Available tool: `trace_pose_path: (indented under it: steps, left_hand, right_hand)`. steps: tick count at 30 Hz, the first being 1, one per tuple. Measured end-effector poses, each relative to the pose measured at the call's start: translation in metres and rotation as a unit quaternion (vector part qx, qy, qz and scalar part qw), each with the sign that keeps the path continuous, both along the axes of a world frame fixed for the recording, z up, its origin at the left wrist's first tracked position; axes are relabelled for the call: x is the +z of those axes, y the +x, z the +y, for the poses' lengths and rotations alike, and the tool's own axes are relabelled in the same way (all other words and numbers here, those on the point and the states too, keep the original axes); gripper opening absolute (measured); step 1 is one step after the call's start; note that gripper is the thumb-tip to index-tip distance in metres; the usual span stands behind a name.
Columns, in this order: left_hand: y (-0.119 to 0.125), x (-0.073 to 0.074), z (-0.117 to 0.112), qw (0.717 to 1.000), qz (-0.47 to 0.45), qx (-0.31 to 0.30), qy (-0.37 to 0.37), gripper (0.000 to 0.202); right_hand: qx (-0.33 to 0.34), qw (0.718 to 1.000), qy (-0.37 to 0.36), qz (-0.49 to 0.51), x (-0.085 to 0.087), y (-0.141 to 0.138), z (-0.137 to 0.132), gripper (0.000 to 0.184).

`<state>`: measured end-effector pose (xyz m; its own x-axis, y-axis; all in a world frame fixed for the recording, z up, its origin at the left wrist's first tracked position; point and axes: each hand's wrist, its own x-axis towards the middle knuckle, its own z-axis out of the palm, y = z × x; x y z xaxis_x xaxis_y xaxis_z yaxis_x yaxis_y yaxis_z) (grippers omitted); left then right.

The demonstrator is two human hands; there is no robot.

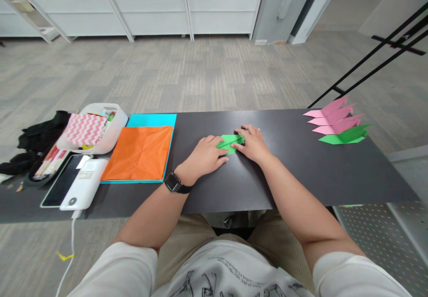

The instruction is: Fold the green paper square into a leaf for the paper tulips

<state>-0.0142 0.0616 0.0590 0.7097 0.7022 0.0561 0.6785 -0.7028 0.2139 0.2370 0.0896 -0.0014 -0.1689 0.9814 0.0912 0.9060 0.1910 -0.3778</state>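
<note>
The left hand (206, 155) rests its loose, spread fingers on one small green paper (230, 141). The right hand (254, 144) bends around the other end; I can't tell if it pinches. The paper lies between them on the table (234, 185), long way side to side, neither hand nearer. Right: three pink folded papers (334, 119), one green folded paper (346, 136). Left: one orange sheet (140, 152).

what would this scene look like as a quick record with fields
left hand: on the folded light-green paper
right hand: on that paper's right end
surface: dark grey table
right side: three folded pink paper pieces, one folded green paper piece, in a row
left side: creased orange square paper over cyan paper; white plastic bin; white rectangular device with cable
</note>
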Motion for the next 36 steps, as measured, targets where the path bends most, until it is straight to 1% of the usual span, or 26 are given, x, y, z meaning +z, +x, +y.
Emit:
trace_pose_path:
  steps: [4,11,15,18,21,30,34,36]
  left_hand:
    - [0.001,-0.003,-0.001,1.0,0.003,0.009,-0.013,0.032]
    - [0.001,-0.004,0.0,1.0,-0.008,0.01,-0.022,0.033]
    - [0.001,-0.005,0.002,0.999,-0.004,0.004,-0.034,0.033]
    - [0.001,-0.005,0.004,0.999,-0.003,0.002,-0.041,0.033]
    - [-0.003,-0.004,0.006,0.999,-0.001,0.005,-0.046,0.033]
    - [-0.024,-0.003,0.008,0.997,0.023,0.005,-0.073,0.029]
    - [-0.025,0.002,0.008,0.996,0.018,-0.004,-0.086,0.029]
    - [-0.021,0.006,0.011,0.996,-0.018,-0.008,-0.084,0.031]
  right_hand:
    - [0.0,1.0,0.0,-0.005,0.0,-0.001,-0.001,0.063]
    - [-0.005,0.999,-0.02,-0.028,0.005,-0.009,-0.005,0.078]
    - [-0.034,0.999,-0.027,-0.018,0.004,0.0,-0.002,0.083]
    - [-0.066,0.997,-0.028,-0.011,0.003,0.012,0.002,0.085]
    - [-0.079,0.996,-0.037,-0.012,0.003,0.02,0.004,0.087]
    - [-0.076,0.997,-0.028,-0.006,-0.002,0.022,0.007,0.085]
    - [-0.077,0.997,-0.028,-0.011,0.0,0.021,0.006,0.085]
    - [-0.076,0.997,-0.03,-0.014,0.0,0.021,0.006,0.085]
